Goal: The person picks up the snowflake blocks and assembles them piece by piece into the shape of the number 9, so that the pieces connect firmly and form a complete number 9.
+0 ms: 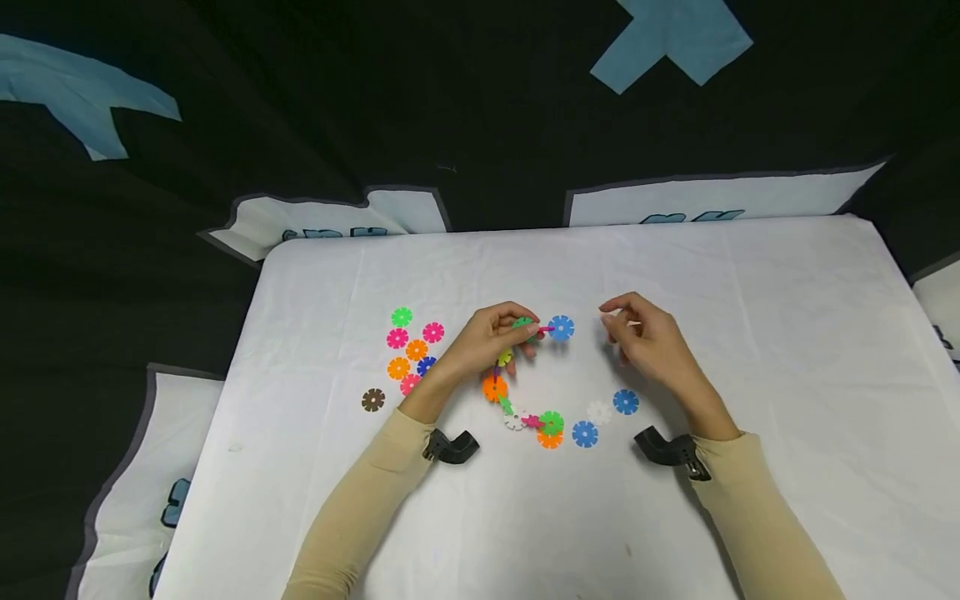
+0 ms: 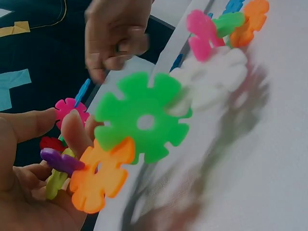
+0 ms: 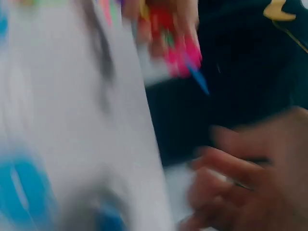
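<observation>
My left hand pinches a chain of notched plastic snowflake discs near its upper end. Past the fingertips, a pink disc carries a blue disc, seen nearly edge-on in the left wrist view. From this hand the chain curves down through yellow, purple, orange, green and white discs, to a pink one and a green disc. My right hand is in the air right of the blue disc, apart from it, its fingers loosely bent with nothing visible in them. The right wrist view is blurred.
Loose discs lie left of my left hand: a brown disc, an orange disc, a green disc and several others. Two blue discs and a white disc lie below my right hand. A white cloth covers the table.
</observation>
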`<state>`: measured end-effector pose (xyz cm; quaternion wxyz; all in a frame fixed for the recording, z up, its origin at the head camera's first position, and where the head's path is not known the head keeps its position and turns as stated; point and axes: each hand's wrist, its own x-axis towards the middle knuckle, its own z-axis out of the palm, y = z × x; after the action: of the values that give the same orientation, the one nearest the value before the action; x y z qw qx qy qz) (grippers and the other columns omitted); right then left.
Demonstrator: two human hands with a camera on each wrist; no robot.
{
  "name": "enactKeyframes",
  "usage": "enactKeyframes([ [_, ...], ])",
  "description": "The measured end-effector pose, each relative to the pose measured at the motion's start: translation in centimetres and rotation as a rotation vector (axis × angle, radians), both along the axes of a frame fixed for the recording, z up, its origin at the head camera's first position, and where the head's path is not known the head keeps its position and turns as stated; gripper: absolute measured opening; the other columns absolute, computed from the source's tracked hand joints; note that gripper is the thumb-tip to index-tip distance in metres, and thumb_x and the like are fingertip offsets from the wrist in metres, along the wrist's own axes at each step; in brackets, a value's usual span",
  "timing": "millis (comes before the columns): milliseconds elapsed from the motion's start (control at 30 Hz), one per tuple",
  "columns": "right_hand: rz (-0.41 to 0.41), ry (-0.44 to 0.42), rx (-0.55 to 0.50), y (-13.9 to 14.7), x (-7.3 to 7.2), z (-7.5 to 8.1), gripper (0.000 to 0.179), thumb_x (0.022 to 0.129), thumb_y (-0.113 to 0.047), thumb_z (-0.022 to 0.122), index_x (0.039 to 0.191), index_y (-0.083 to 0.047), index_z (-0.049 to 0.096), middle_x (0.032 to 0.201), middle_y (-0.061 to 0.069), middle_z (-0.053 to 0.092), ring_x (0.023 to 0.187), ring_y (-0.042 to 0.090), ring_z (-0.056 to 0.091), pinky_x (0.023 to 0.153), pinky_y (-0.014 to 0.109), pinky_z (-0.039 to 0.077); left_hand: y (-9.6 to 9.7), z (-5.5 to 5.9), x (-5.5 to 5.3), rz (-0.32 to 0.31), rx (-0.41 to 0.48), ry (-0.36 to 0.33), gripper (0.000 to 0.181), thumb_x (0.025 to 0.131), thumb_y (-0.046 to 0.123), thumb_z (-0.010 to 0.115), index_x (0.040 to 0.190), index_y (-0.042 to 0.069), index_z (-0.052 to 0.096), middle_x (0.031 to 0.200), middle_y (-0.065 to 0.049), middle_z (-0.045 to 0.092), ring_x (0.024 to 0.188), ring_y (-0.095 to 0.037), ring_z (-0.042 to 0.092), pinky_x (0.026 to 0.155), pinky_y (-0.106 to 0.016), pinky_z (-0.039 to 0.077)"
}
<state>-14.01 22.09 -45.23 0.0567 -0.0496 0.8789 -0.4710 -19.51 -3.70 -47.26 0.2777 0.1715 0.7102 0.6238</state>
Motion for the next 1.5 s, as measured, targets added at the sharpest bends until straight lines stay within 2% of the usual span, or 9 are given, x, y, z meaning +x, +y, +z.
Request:
enactKeyframes([
  [133, 0.111, -0.104, 0.374, 2.7, 0.3, 0.3, 0.034, 0.089, -0.020, 0.071, 0.114, 0.001, 0.059, 0.085, 0.010, 0.055, 0.072, 0.020, 0.050, 0.063, 0.031, 0.041, -0.1, -0.2, 0.0, -0.015, 0.022, -0.018, 0.028, 0.100, 0.017, 0.057, 0.121, -0.002, 0.058, 0.091, -0.035, 0.064, 0.049, -0.022, 0.059, 0.047, -0.025, 0.049],
  [233, 0.176, -0.185, 0.465, 3.7, 0.4, 0.2, 0.038, 0.085, -0.017, 0.075, 0.112, 0.001, 0.056, 0.084, 0.009, 0.053, 0.076, 0.020, 0.049, 0.067, 0.033, 0.040, -0.2, -0.1, 0.0, -0.024, 0.022, -0.031, 0.029, 0.100, 0.016, 0.056, 0.124, -0.001, 0.057, 0.093, -0.036, 0.064, 0.048, -0.021, 0.060, 0.047, -0.026, 0.051],
  [400, 0.186, -0.158, 0.459, 3.5, 0.0, -0.4, 0.024, 0.086, -0.010, 0.073, 0.100, -0.001, 0.056, 0.078, 0.007, 0.052, 0.072, 0.020, 0.048, 0.064, 0.032, 0.038, -0.2, 0.0, 0.0, -0.041, -0.019, -0.031, 0.028, 0.100, 0.017, 0.056, 0.125, 0.005, 0.059, 0.091, -0.033, 0.066, 0.044, -0.017, 0.057, 0.046, -0.030, 0.052],
  [600, 0.189, -0.137, 0.457, 3.5, -0.2, -1.0, 0.032, 0.086, -0.010, 0.072, 0.111, 0.000, 0.055, 0.080, 0.007, 0.052, 0.072, 0.020, 0.048, 0.065, 0.033, 0.039, -0.2, -0.1, -0.1, -0.079, -0.055, -0.033, 0.027, 0.100, 0.022, 0.056, 0.125, 0.012, 0.062, 0.087, -0.031, 0.065, 0.044, -0.021, 0.059, 0.044, -0.030, 0.050],
  [700, 0.219, -0.119, 0.429, 3.5, -0.2, -1.3, 0.026, 0.087, -0.007, 0.070, 0.109, -0.001, 0.057, 0.079, 0.006, 0.051, 0.072, 0.019, 0.047, 0.065, 0.032, 0.039, -0.2, -0.1, 0.0, -0.097, -0.062, -0.039, 0.028, 0.101, 0.023, 0.056, 0.127, 0.013, 0.062, 0.087, -0.029, 0.066, 0.045, -0.022, 0.061, 0.044, -0.029, 0.050],
  [933, 0.231, -0.118, 0.389, 3.3, -0.2, -1.4, 0.021, 0.088, -0.009, 0.069, 0.100, -0.003, 0.053, 0.078, 0.004, 0.050, 0.070, 0.018, 0.046, 0.063, 0.030, 0.038, -0.1, -0.4, 0.1, -0.116, -0.024, -0.106, 0.032, 0.104, 0.017, 0.048, 0.133, 0.006, 0.057, 0.085, -0.027, 0.064, 0.049, -0.022, 0.063, 0.049, -0.040, 0.056],
  [1100, 0.262, -0.014, 0.337, 2.6, -0.4, -1.7, 0.014, 0.092, -0.010, 0.066, 0.096, -0.005, 0.054, 0.073, 0.001, 0.051, 0.066, 0.013, 0.044, 0.061, 0.027, 0.037, -0.1, -0.5, 0.3, -0.100, -0.060, -0.121, 0.032, 0.103, 0.022, 0.050, 0.129, 0.006, 0.059, 0.081, -0.029, 0.064, 0.043, -0.020, 0.062, 0.045, -0.036, 0.054],
  [1300, 0.263, -0.015, 0.205, 0.9, -0.4, -1.8, 0.013, 0.097, -0.011, 0.061, 0.101, -0.005, 0.051, 0.068, 0.001, 0.063, 0.049, 0.010, 0.049, 0.050, 0.024, 0.041, 0.0, -0.7, 0.2, -0.082, -0.158, -0.047, 0.032, 0.099, 0.032, 0.059, 0.123, 0.012, 0.062, 0.081, -0.021, 0.069, 0.050, -0.026, 0.067, 0.040, -0.025, 0.043],
  [1500, 0.282, 0.075, 0.215, -0.5, -0.2, -1.8, 0.027, 0.096, -0.007, 0.061, 0.119, -0.005, 0.048, 0.073, 0.000, 0.064, 0.055, 0.009, 0.047, 0.058, 0.025, 0.041, 0.4, -0.9, 0.2, -0.030, -0.290, 0.181, 0.028, 0.096, 0.034, 0.063, 0.114, 0.014, 0.071, 0.088, -0.005, 0.067, 0.068, -0.013, 0.057, 0.059, -0.022, 0.042],
])
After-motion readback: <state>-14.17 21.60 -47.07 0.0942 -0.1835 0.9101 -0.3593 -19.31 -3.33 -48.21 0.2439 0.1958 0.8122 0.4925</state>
